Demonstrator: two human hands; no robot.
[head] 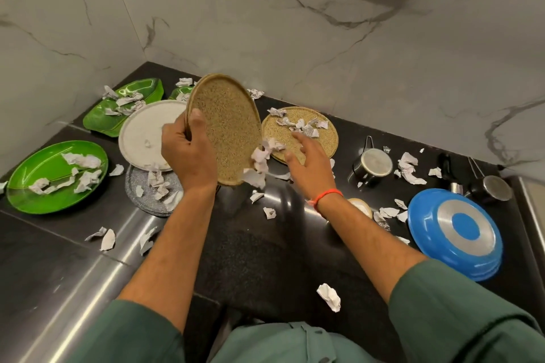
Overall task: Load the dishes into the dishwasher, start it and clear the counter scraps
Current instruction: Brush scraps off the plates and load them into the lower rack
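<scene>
Risk, near edge: paper scraps (259,168) are tumbling off the tilted speckled plate (225,130) right now, and my call is they scatter across the black counter (265,259) towards the front edge, making more to clear later.
Risk, grip: left hand (187,153) holds that plate by its rim alone, thumb on the face; a second rim seems to show behind it, so maybe two plates. One slip and it could drop onto the grey plate (153,194) just left of and below it.
Left hand: curled round the speckled plate's left rim, holding it nearly upright above the counter.
Right hand (305,162): fingers spread and relaxed, gripping nothing, just right of the tilted plate, fingertips over the near edge of the second speckled plate (306,138), which lies flat with scraps on it.
Dishes left of the tilted plate: white plate (144,138), then green plates (56,175), all carrying scraps.
Dishes right: steel cup (373,166), upturned blue pan (455,233).
Dishwasher: not in view.
Judgement: loading not yet begun; plenty to scrape.
</scene>
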